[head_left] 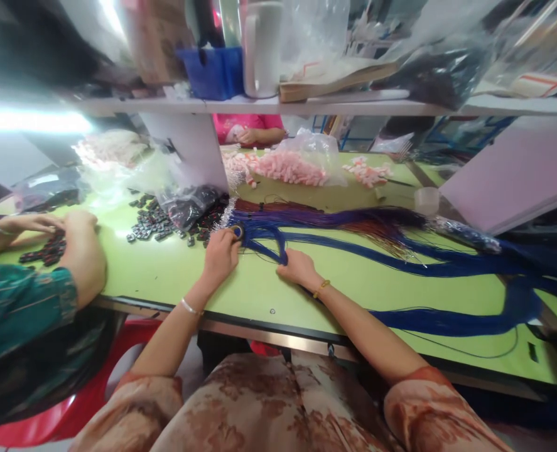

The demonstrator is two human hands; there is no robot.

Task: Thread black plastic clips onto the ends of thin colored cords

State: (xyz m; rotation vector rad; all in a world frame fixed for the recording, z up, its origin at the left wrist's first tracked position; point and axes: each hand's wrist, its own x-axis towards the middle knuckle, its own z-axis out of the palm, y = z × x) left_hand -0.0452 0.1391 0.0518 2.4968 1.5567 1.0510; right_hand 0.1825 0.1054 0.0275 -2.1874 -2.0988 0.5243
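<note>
Long blue strands point(353, 248), like thin wires or cords, run in bundles across the green table. My left hand point(221, 258) is closed at the left end of the strands, against a small round ring-like piece point(238, 231). What its fingers grip there is partly hidden. A short way to the right, my right hand point(301, 269) is wrapped round a loop of the blue strands. Behind both hands lie purple and brown strands point(335, 218). Another blue bundle point(452, 320) bends along the table's front, to the right of my right forearm.
Small dark pieces point(151, 221) are heaped at left beside a dark plastic bag point(191, 207). A co-worker's hands point(52, 229) are over similar pieces. Pink pieces point(292, 166) lie at the back. Overhead, a shelf point(165, 108) carries a blue bin point(215, 72) and a white mug point(263, 50).
</note>
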